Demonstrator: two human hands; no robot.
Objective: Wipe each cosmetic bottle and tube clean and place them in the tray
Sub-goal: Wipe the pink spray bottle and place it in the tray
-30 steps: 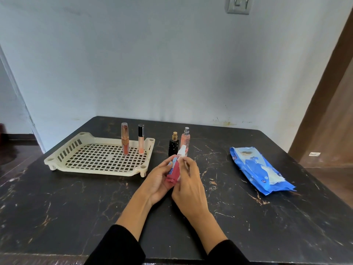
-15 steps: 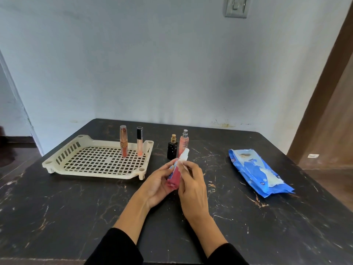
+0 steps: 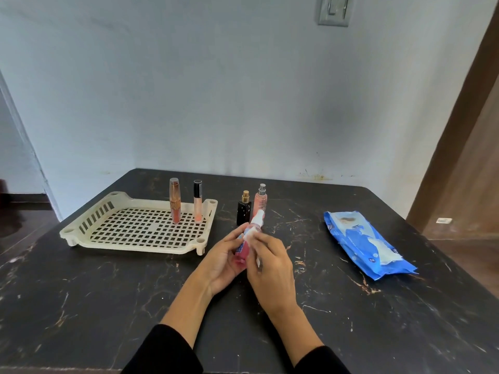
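Pink bottle (image 3: 241, 251) gripped in your left hand (image 3: 225, 261), right hand (image 3: 272, 265) pinching wipe (image 3: 249, 234) mid-clean; next, tray (image 3: 135, 245) left of grip.

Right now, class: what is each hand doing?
Left hand: holds the pink bottle.
Right hand: pinches a white wipe against it.

A: Where does the tray (image 3: 81, 233) sit on the table (image 3: 81, 306)?
B: At ten o'clock, with two tubes (image 3: 174, 201) upright at its far right corner.
A: And the bottles?
B: Two perfume bottles (image 3: 243, 209) stand at twelve, just right of the tray. The wipes pack (image 3: 361, 238) lies at two o'clock, well apart.
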